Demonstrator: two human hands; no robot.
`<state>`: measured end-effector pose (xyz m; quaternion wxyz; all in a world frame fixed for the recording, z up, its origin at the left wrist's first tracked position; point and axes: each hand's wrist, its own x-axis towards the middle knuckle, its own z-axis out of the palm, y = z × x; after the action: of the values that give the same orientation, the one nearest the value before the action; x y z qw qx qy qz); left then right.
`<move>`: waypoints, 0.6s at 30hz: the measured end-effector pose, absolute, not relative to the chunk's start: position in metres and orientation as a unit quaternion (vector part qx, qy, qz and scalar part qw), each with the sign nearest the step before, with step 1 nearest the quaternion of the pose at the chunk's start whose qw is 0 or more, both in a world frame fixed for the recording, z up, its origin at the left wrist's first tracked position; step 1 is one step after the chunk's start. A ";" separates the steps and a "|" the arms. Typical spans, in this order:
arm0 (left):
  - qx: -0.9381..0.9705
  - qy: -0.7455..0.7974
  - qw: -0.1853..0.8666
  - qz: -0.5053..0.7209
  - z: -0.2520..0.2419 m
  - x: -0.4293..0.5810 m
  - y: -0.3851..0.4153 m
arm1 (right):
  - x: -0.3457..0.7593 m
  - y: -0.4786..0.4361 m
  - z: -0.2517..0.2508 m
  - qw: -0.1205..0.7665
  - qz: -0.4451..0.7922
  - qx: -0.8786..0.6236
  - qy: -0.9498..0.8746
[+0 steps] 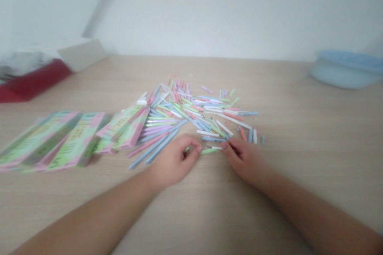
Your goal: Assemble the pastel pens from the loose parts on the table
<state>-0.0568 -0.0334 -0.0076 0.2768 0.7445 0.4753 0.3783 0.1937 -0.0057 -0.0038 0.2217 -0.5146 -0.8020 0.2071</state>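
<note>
Near the front of the pile, my left hand (179,157) and my right hand (243,157) face each other, each closed in a pinch. A thin pen refill (216,148), whitish with a dark stretch, spans the small gap between the fingertips. Blur hides exactly where each end sits in the fingers. Just under it lies a green pen part (208,152). Beyond my hands spreads a heap of pastel pen parts (191,111), blue, white, green, pink and purple. Longer pens (161,148) lie side by side next to my left hand.
Several green-and-pink printed boxes (74,143) lie at the left, some overlapping the pens. A red and white carton (38,77) stands at the far left. The blue basin (347,69) is at the far right, on a wooden table (314,135) against a pale wall.
</note>
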 end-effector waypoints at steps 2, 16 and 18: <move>0.749 0.472 0.274 0.376 -0.008 -0.057 -0.033 | 0.194 -0.006 -0.004 0.215 0.202 -0.505 -0.811; 0.735 0.487 0.290 0.372 -0.008 -0.058 -0.036 | 0.192 -0.008 -0.008 0.251 0.203 -0.482 -0.815; 0.729 0.490 0.296 0.374 -0.008 -0.058 -0.035 | 0.192 -0.008 -0.007 0.257 0.205 -0.487 -0.809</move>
<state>-0.0579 -0.0353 -0.0084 0.2963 0.7291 0.4905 0.3743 0.1924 -0.0080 -0.0075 0.2569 -0.4874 -0.8089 0.2053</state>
